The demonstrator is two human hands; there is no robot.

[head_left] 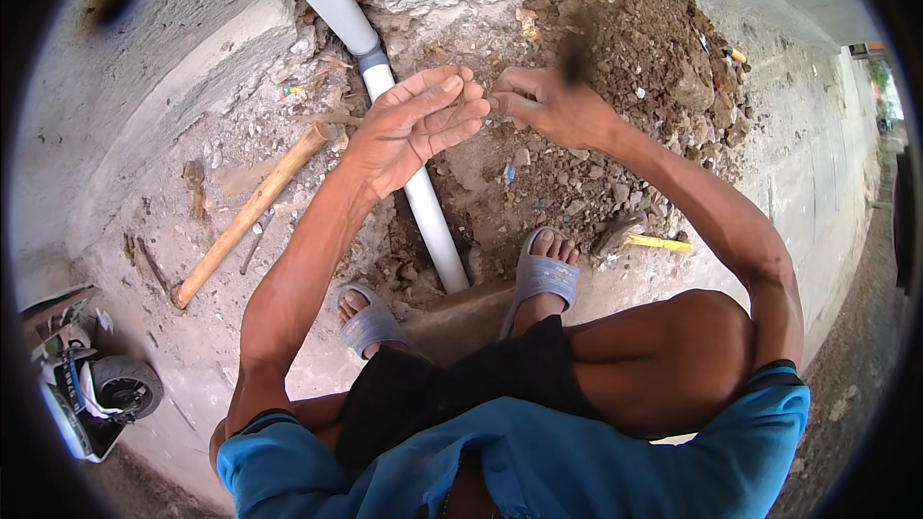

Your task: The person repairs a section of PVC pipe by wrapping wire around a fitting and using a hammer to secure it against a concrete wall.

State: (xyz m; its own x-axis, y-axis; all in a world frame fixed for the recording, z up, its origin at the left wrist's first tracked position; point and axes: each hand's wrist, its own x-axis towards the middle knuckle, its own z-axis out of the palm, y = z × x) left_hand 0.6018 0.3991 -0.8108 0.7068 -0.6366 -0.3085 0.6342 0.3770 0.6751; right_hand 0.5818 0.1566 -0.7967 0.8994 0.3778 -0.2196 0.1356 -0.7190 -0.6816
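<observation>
Dirt heap [663, 67] upper right; grey-white pipe [432, 224] runs from top to lower centre; wooden handle [254, 214] at left. Left hand [415, 125] upper centre, palm up, loosely spread; right hand [555, 108] beside it, pinched narrow, can't tell if holding anything.

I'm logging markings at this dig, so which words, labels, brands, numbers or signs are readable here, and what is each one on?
None is clear enough to quote.
Blue strip on the parked vehicle: pale marks, too small to read.
Yellow and green scrap on the ground: too small to tell whether it bears print.
White pipe: no lettering that I can make out.
</observation>
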